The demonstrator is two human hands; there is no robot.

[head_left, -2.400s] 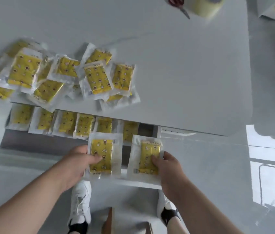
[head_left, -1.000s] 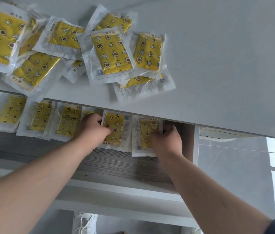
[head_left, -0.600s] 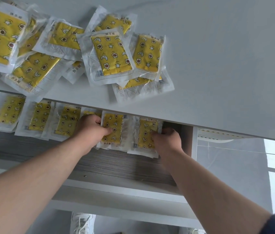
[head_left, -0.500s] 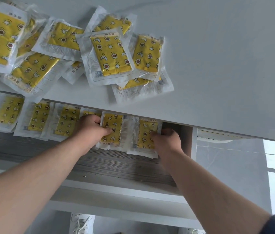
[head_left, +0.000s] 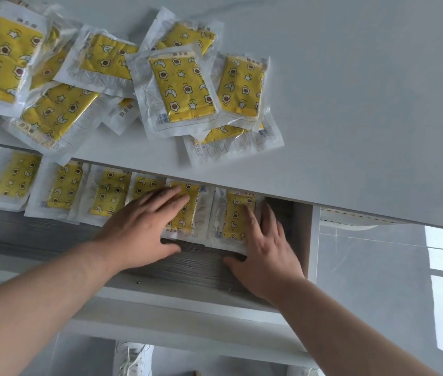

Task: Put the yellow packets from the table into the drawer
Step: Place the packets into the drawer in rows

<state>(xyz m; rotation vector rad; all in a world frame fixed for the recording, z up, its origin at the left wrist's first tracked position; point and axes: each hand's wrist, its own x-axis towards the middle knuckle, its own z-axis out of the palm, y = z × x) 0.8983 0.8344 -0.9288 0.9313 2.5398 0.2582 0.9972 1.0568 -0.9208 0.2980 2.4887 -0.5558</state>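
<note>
Several yellow packets (head_left: 179, 85) in clear wrappers lie in a loose heap on the white table (head_left: 350, 104). Below the table edge the drawer (head_left: 38, 237) stands pulled out, with a row of yellow packets along its back. My left hand (head_left: 141, 229) lies flat with straight fingers on one packet (head_left: 187, 213) in that row. My right hand (head_left: 266, 248) lies flat on the rightmost packet (head_left: 235, 215), fingers spread, thumb on the drawer floor. Neither hand grips anything.
The drawer's grey wood-grain floor is bare in front of the row, and its white front rail (head_left: 187, 318) runs below my forearms. Its right wall (head_left: 314, 240) stands just beside my right hand. White shoes (head_left: 133, 359) show on the glossy floor beneath.
Both hands have let go of their packets and flattened their fingers on top of them. The two packets lie in the drawer row; the table heap has not moved.
</note>
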